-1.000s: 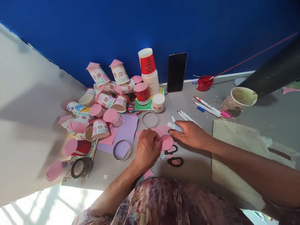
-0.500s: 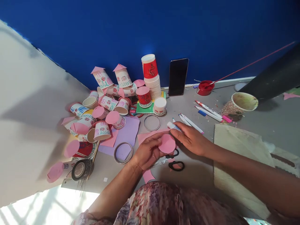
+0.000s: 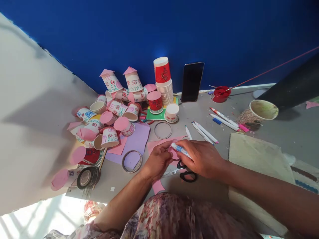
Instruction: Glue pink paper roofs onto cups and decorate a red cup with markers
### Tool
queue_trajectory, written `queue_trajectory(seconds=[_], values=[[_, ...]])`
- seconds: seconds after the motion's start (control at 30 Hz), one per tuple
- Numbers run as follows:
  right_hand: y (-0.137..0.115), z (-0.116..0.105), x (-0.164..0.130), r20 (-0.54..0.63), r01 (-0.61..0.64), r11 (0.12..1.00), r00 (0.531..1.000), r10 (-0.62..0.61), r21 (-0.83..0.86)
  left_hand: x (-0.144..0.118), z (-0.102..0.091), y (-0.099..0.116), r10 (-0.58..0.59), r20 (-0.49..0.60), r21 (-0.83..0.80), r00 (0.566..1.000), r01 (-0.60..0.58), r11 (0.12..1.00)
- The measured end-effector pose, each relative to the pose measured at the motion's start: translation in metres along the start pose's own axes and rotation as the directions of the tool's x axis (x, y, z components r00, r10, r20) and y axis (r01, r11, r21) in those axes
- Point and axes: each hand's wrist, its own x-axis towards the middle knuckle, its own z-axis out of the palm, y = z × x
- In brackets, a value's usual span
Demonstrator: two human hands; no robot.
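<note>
My left hand (image 3: 159, 159) pinches a round piece of pink paper (image 3: 173, 153) over the table, mostly covered by my fingers. In my right hand (image 3: 203, 157) is a white and blue glue stick (image 3: 181, 150), closed in by the fingers, its tip against or just above the paper's upper edge. Scissors with black handles (image 3: 188, 176) lie open beneath my hands. Around them are pink paper scraps (image 3: 158, 187) and a larger pink sheet (image 3: 154, 146).
Decorated paper cups (image 3: 109, 137) with pink tops crowd the left. Two tape rings (image 3: 163, 130) lie near a purple sheet (image 3: 136, 136). Behind stand stacked cups (image 3: 162, 71) and a phone (image 3: 192, 81). Markers (image 3: 204, 132), a red paint pot (image 3: 220, 94) and a stained cup (image 3: 263, 111) are to the right.
My right hand has brought the glue stick down and left onto or just over the pink circle. My left fingers have closed further over the paper. The view has shifted slightly.
</note>
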Motion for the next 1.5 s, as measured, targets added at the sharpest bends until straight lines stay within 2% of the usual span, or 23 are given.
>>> queue_trajectory(seconds=[0.2, 0.33, 0.57, 0.7, 0.77, 0.83, 0.9, 0.93, 1.0, 1.07, 1.1, 1.13, 1.2, 1.4, 1.5], values=[[-0.002, 0.004, 0.0, -0.012, 0.082, 0.992, 0.996, -0.084, -0.091, -0.002, 0.001, 0.0, 0.097, 0.06, 0.209, 0.993, -0.107, 0.972], [-0.004, 0.001, 0.001, -0.014, 0.072, 0.99, 0.997, -0.074, -0.124, -0.007, 0.006, 0.004, 0.161, 0.043, 0.322, 0.986, -0.166, 0.932], [-0.011, -0.004, 0.003, -0.038, -0.043, 0.989, 0.999, 0.038, -0.14, -0.01, 0.004, -0.003, 0.204, 0.013, 0.399, 0.979, -0.192, 0.896], [-0.015, -0.009, 0.005, 0.019, -0.14, 0.982, 0.989, 0.144, -0.129, -0.009, 0.003, -0.005, 0.196, 0.02, 0.404, 0.98, -0.187, 0.895], [-0.013, -0.012, 0.006, 0.048, -0.213, 0.974, 0.975, 0.217, -0.076, -0.009, 0.003, -0.005, 0.198, 0.008, 0.394, 0.98, -0.185, 0.9], [-0.009, -0.015, 0.008, 0.071, -0.294, 0.952, 0.955, 0.289, 0.08, -0.008, 0.003, -0.004, 0.198, -0.01, 0.363, 0.98, -0.181, 0.914], [-0.003, -0.019, 0.011, 0.108, -0.341, 0.873, 0.94, 0.324, 0.349, -0.006, 0.003, -0.003, 0.172, -0.02, 0.289, 0.985, -0.159, 0.944], [0.0, -0.02, 0.012, 0.136, -0.355, 0.792, 0.933, 0.333, 0.496, -0.005, 0.003, -0.003, 0.145, -0.018, 0.232, 0.989, -0.137, 0.963], [0.006, -0.022, 0.016, 0.217, -0.396, 0.551, 0.906, 0.363, 0.735, -0.003, 0.002, -0.002, 0.086, -0.007, 0.09, 0.996, -0.085, 0.992], [0.01, -0.021, 0.019, 0.291, -0.432, 0.304, 0.863, 0.413, 0.849, -0.001, 0.0, -0.001, 0.039, -0.009, -0.035, 0.999, -0.04, 0.999], [0.011, -0.021, 0.02, 0.308, -0.433, 0.222, 0.845, 0.438, 0.874, -0.001, -0.001, -0.001, 0.022, -0.021, -0.077, 1.0, -0.024, 0.997], [0.013, -0.02, 0.02, 0.306, -0.424, 0.18, 0.835, 0.457, 0.888, 0.0, -0.002, 0.0, 0.011, -0.039, -0.105, 0.999, -0.015, 0.994], [0.014, -0.02, 0.02, 0.27, -0.404, 0.206, 0.838, 0.474, 0.892, 0.002, -0.004, 0.0, 0.012, -0.079, -0.125, 0.997, -0.022, 0.992], [0.014, -0.028, 0.014, 0.118, -0.371, 0.532, 0.886, 0.448, 0.762, 0.003, -0.006, 0.003, 0.125, -0.147, -0.096, 0.981, -0.14, 0.985], [0.009, -0.033, 0.013, 0.072, -0.337, 0.608, 0.906, 0.416, 0.719, 0.001, -0.004, 0.003, 0.128, -0.14, -0.071, 0.982, -0.139, 0.988]])
